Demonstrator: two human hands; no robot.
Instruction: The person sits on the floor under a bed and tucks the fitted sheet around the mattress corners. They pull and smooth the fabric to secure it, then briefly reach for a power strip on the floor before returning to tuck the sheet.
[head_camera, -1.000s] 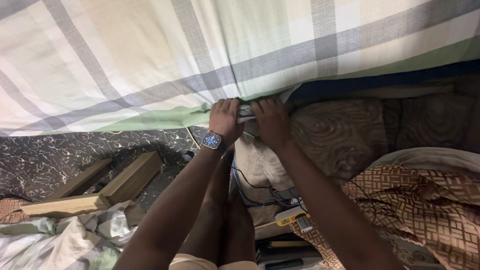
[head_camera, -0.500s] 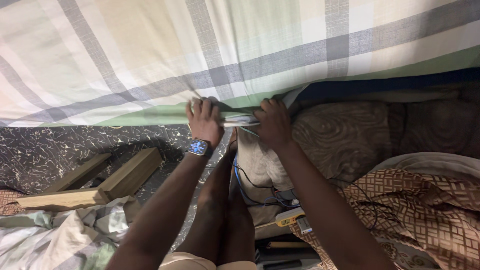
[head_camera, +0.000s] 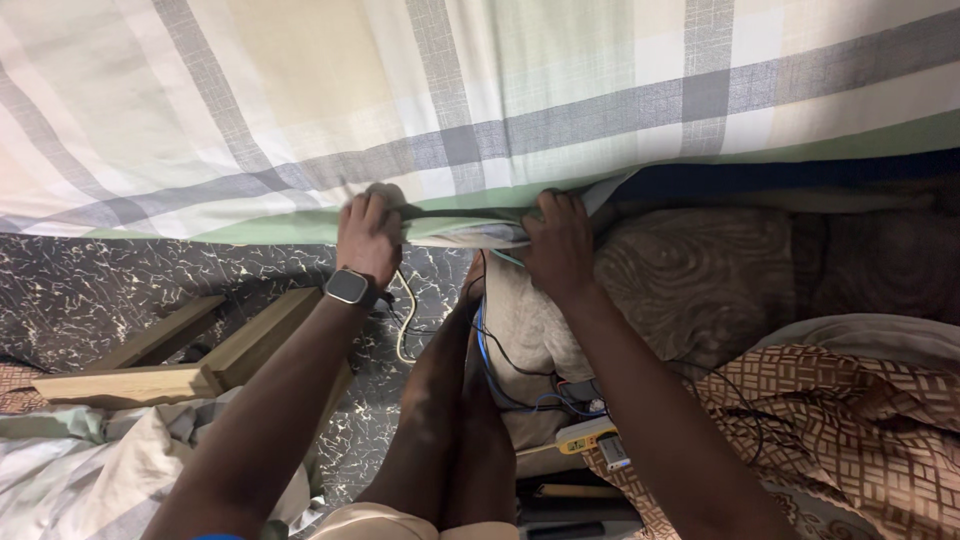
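Note:
A plaid bed sheet (head_camera: 480, 110) in cream, pale green and grey covers a mattress across the top of the view. My left hand (head_camera: 368, 238), with a dark smartwatch (head_camera: 348, 287) on the wrist, presses on the sheet's lower edge, fingers curled onto the fabric. My right hand (head_camera: 556, 243) grips the same edge a little to the right, where the sheet bunches into folds over a blue mattress side (head_camera: 780, 175). My legs (head_camera: 455, 420) stand between the two arms.
Wooden planks (head_camera: 170, 355) lie on the dark marbled floor (head_camera: 90, 290) at left, above crumpled pale cloth (head_camera: 90, 470). Brown patterned cushions (head_camera: 700, 290), a lattice-print blanket (head_camera: 850, 430), tangled cables (head_camera: 520, 380) and a small yellow device (head_camera: 588, 436) crowd the right.
My left hand has slid leftward along the sheet's edge, away from my right hand, which stays about where it was. The edge between them is pulled out longer.

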